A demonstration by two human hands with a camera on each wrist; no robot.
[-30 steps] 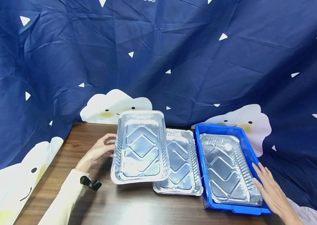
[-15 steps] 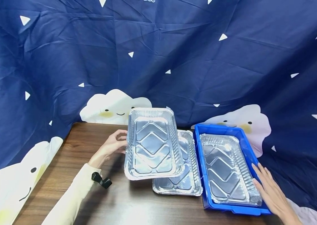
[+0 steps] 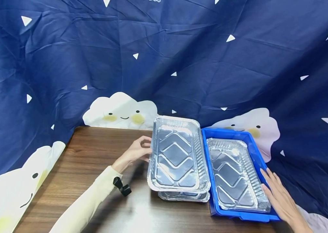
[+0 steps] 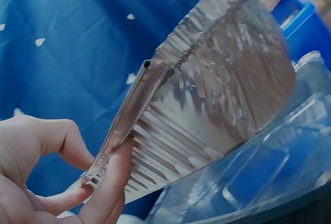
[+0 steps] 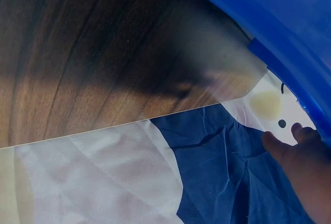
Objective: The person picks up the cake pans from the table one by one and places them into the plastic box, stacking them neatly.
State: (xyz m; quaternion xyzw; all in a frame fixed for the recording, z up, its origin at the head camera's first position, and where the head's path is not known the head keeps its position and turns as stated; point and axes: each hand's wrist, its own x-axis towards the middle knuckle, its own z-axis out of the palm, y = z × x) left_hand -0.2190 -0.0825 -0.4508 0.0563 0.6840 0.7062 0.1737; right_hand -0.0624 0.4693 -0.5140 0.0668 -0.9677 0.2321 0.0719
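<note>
Head: my left hand (image 3: 137, 149) pinched the foil pan (image 3: 178, 155) just right of it; my right hand (image 3: 280, 195), outstretched, lay against the tub (image 3: 254, 217). Left wrist: foil seemed light, bendable, best held by its rim (image 4: 204, 27). Right wrist: tub beside that hand.

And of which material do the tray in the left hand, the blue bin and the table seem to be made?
Tray in the left hand: thin metal foil, likely aluminium, shiny silver; its rim is crinkled and ridges are pressed in.
Blue bin: probably moulded plastic, smooth, slightly glossy, evenly coloured.
Table: wood or wood-look laminate, brown with a soft sheen; grain shows, but which it is stays open.
</note>
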